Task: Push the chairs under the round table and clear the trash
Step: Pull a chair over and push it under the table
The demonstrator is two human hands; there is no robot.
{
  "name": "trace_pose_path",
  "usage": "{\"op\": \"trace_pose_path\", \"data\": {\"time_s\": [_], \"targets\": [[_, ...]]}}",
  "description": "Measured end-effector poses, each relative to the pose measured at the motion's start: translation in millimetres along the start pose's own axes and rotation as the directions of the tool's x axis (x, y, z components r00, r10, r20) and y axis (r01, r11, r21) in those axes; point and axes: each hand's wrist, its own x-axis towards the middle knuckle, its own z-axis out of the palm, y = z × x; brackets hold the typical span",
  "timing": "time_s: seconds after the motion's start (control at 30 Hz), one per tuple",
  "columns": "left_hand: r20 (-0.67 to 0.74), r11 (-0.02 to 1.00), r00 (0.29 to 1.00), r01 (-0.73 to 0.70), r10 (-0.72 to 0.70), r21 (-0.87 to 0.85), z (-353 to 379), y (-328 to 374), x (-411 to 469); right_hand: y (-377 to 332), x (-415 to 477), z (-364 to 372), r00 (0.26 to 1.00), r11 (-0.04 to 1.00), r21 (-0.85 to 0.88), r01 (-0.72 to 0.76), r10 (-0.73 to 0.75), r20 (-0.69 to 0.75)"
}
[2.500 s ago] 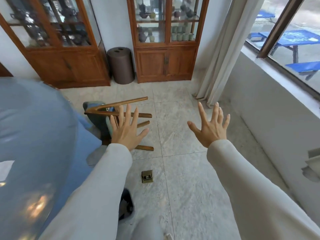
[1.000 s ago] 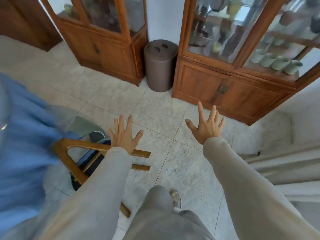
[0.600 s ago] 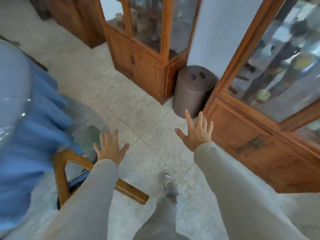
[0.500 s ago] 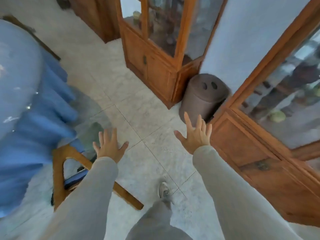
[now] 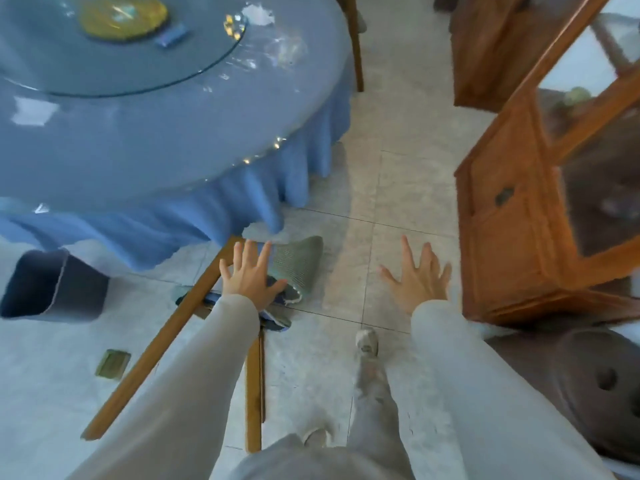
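Note:
The round table [image 5: 145,140] with its blue cloth and glass turntable fills the upper left. A wooden chair [image 5: 162,327] with a grey-green seat cushion [image 5: 298,261] lies tipped on the floor by the table's edge. My left hand [image 5: 251,275] hovers open over the chair's seat, fingers spread; I cannot tell if it touches. My right hand [image 5: 415,278] is open above bare floor to the right. Crumpled clear plastic and white paper trash [image 5: 273,46] lies on the tabletop. A small flat item [image 5: 112,363] lies on the floor.
A blue bin [image 5: 48,285] stands at the left under the cloth's hem. A wooden glass-front cabinet [image 5: 519,216] stands at the right, a brown round bin [image 5: 581,382] at the lower right. Another chair's leg [image 5: 355,46] shows behind the table.
My view has swung round from the cabinets and brown bin to the table. The tipped chair now lies straight ahead under my left hand. Both hands stay open and spread.

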Motion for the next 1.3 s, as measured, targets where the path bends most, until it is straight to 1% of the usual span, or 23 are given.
{"op": "trace_pose_path", "data": {"time_s": [0.1,0.17,0.27,0.33,0.43,0.53,0.67,0.8,0.87,0.93,1.03,1.1,1.23,1.3], "targets": [[-0.008,0.992,0.993,0.119,-0.119,-0.037,-6,-6,33,-39,67,2,0.981,0.982,0.012,0.186,-0.187,0.053],[-0.006,0.972,0.975,0.223,-0.224,-0.070,-7,-6,62,-67,116,6,0.943,0.946,0.005,0.324,-0.324,0.076],[0.033,0.950,0.953,0.303,-0.301,-0.075,-7,-5,96,-100,165,13,0.882,0.891,0.044,0.452,-0.454,0.122],[0.045,0.940,0.943,0.333,-0.330,-0.069,1,-5,127,-122,202,26,0.841,0.855,0.079,0.513,-0.519,0.156],[0.060,0.952,0.952,0.302,-0.299,-0.043,22,-8,169,-147,249,60,0.787,0.816,0.085,0.572,-0.575,0.221],[0.049,0.956,0.958,0.286,-0.283,-0.061,61,-18,212,-164,291,116,0.739,0.784,0.070,0.617,-0.608,0.291],[0.137,0.974,0.965,0.226,-0.222,-0.017,135,-31,272,-172,346,209,0.652,0.719,0.012,0.695,-0.638,0.411],[0.236,0.981,0.967,0.051,-0.096,0.186,214,-52,323,-172,389,294,0.563,0.645,-0.020,0.764,-0.652,0.508],[0.281,0.954,0.959,-0.045,-0.041,0.295,242,-60,341,-172,404,329,0.536,0.645,0.014,0.764,-0.646,0.544],[0.335,0.930,0.942,-0.118,-0.005,0.348,259,-67,360,-176,419,355,0.493,0.608,0.038,0.793,-0.677,0.547],[0.474,0.930,0.880,-0.195,0.026,0.312,255,-61,391,-187,440,367,0.415,0.554,0.112,0.825,-0.729,0.544],[0.541,0.945,0.841,-0.180,0.005,0.272,247,-52,401,-194,448,363,0.388,0.531,0.112,0.840,-0.732,0.560],[0.562,0.962,0.827,-0.153,-0.002,0.228,237,-43,400,-195,447,353,0.386,0.507,0.071,0.859,-0.732,0.562],[0.553,0.954,0.833,-0.165,-0.001,0.249,234,-37,392,-187,442,347,0.374,0.493,0.082,0.866,-0.748,0.548]]}}
